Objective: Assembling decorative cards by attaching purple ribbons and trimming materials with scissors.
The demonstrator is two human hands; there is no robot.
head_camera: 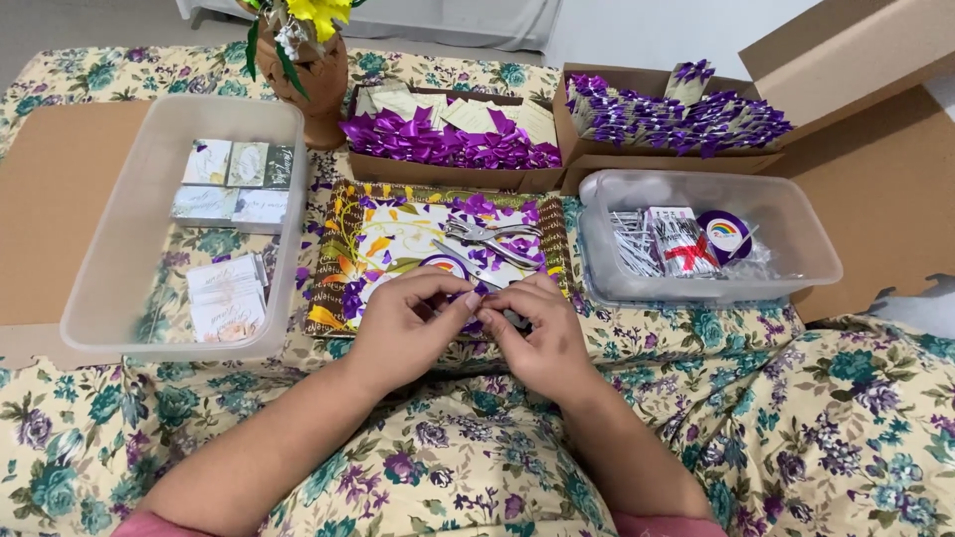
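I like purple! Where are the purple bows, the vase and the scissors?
purple bows [448,142], head view, middle of the pile in the box.
vase [316,85], head view, its brown belly.
scissors [477,234], head view, the metal handles.

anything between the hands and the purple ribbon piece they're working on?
Nothing visible. The left hand and right hand meet fingertip to fingertip on the small purple ribbon piece at the near edge of the floral tray. The metal tool lies farther back on the tray, clear of both hands.
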